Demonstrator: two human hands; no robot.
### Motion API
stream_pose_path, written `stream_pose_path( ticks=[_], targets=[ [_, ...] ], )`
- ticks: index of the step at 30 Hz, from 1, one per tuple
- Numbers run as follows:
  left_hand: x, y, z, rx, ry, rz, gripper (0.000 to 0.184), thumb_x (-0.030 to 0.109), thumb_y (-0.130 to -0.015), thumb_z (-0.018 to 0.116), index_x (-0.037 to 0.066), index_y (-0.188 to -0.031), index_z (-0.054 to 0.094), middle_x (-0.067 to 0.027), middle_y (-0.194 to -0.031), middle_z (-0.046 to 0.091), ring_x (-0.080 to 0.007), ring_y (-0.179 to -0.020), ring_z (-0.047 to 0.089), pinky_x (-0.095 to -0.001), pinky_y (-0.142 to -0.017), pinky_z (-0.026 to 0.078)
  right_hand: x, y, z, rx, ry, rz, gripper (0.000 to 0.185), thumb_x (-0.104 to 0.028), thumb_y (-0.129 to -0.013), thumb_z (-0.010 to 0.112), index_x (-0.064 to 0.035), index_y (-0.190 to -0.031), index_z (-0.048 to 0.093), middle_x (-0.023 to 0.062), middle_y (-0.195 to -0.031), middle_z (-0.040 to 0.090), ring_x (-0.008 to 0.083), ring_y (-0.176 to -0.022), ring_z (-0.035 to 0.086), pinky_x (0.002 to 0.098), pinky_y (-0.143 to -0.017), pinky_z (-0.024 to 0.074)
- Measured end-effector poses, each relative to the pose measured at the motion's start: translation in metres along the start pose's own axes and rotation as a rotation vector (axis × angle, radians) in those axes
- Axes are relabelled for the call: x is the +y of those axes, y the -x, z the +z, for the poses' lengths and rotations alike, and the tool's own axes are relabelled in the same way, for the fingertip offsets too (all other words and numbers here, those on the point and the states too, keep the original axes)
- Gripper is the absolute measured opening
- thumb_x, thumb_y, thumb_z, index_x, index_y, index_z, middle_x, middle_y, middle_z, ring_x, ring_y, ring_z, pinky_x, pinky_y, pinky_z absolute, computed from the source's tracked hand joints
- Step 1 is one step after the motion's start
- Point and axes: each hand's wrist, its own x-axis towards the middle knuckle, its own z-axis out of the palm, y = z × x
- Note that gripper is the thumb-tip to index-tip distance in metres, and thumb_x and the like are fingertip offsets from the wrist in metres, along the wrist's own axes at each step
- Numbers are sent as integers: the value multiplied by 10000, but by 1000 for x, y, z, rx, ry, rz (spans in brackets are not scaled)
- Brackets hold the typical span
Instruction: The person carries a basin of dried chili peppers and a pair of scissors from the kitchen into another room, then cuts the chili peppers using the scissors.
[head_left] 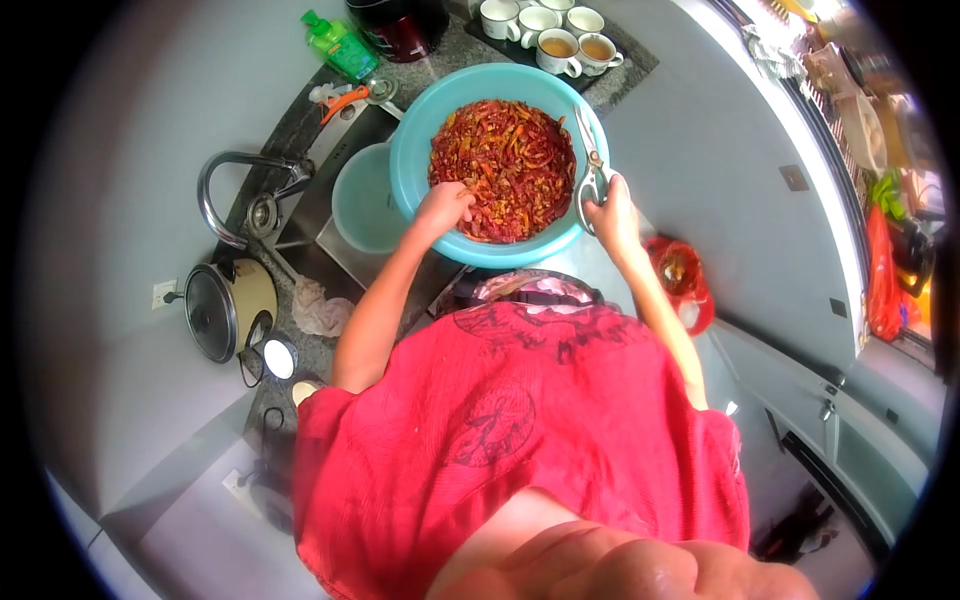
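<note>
A large turquoise basin [405, 150] holds a heap of cut dried red chili peppers [505, 165] with yellowish bits among them. My left hand [446, 210] reaches over the basin's left rim, its fingertips pinched together at the edge of the heap. Whatever lies between those fingers is too small to make out. On the right side, my right hand [616, 215] grips a pair of scissors [592, 165] by the handles. Its blades point away from me, over the inside of the basin's right wall.
A pale green basin [365, 215] sits in the sink, beside the faucet [225, 165]. Behind stand several cups [556, 48] on a dark tray and a green bottle [342, 48]. A rice cooker [228, 308] and cloth [318, 308] are left; a red bin [683, 285] is low right.
</note>
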Motion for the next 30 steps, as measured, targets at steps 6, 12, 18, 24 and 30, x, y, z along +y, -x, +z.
stream_pose_path(
  ticks=[6,12,18,24,30],
  targets=[
    [12,33,1,119,697,-45,218,212,-886,635,-5,-883,658,-67,-717,669,-161,-614,612,-299,-579,472,15,49,-16,4,-19,46,369,-135,-757,621,29,-1051,472,276,-1032,586,436,-963,596,484,-810,473],
    [29,51,-27,306,-8,21,319,235,-800,728,16,-1024,665,-171,-927,682,-372,-876,645,-419,-763,503,21,67,-20,12,-35,92,401,-158,-764,617,18,-1083,449,274,-1054,583,436,-995,587,492,-828,470],
    [20,4,-45,692,-406,138,591,380,-801,721,12,-1237,569,-235,-1097,633,-412,-1043,590,-470,-868,476,53,90,-19,137,-68,77,457,-170,-736,699,-18,-1110,484,224,-1028,597,407,-936,611,476,-793,499],
    [67,-16,-3,218,-430,165,491,394,-823,688,-42,-1042,633,-267,-975,650,-428,-914,620,-485,-805,483,91,152,-42,397,-91,174,445,-108,-738,652,-9,-1135,478,217,-1021,601,377,-980,605,462,-819,505],
    [170,-28,33,25,-607,493,424,342,-851,658,-29,-1054,630,-247,-976,661,-419,-908,626,-482,-806,485,90,258,-62,561,-289,528,448,-169,-771,619,-33,-1157,437,222,-1032,610,393,-938,618,470,-771,497]
  ],
)
